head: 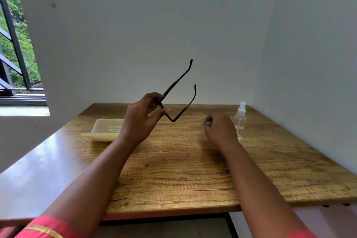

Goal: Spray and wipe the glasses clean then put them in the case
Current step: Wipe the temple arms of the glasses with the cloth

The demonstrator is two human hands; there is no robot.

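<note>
Now our left hand point(142, 116) pinches the black glasses point(178, 98) by 1 corner — they could slip and drop; our right hand point(220, 127) curls near the spray bottle point(240, 118) — holding something small, we cannot tell what.

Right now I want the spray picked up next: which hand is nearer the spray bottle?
Right. The right hand sits just beside the spray bottle, partly overlapping it in view. The left hand holds the glasses up, well across the table.

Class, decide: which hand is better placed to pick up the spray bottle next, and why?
The right hand: it hovers just beside the clear plastic spray bottle, though something small and grey shows at its fingers. The left hand holds the black-framed glasses.
</note>
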